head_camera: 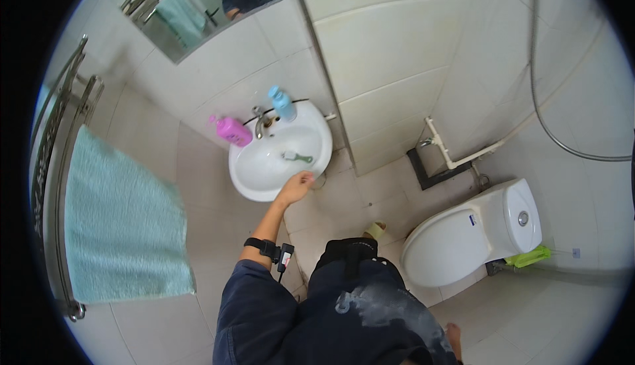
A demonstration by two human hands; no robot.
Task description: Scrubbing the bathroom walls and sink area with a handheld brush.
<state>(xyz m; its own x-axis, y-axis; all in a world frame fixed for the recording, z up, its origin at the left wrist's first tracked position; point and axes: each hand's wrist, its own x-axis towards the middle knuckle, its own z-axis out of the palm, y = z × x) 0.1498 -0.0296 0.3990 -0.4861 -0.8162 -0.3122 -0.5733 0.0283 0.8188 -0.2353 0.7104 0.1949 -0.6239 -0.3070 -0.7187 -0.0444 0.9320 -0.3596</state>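
Observation:
My left hand (296,188) reaches over the front rim of a white ceramic washbasin (248,176), its fingers curled. Whether anything is in its grasp cannot be made out. A faint curved outline shows just beside the fingertips, too unclear to name. In the bowl lies a green-handled brush (297,157) with pale bristles, a little beyond the hand. Behind it a chrome faucet (259,125) stands between a pink pump bottle (233,131) and a light-blue pump bottle (283,104). At my right side only a bit of bare skin shows; the shape of my right hand is not discernible.
A light-blue towel (126,226) hangs from a metal rack (82,92) at left. A mirror (198,7) is above the basin. At right stands a toilet (446,246) with its lid down, near white pipes (449,159) and a shower hose (535,87). A partition (392,67) rises beside the basin.

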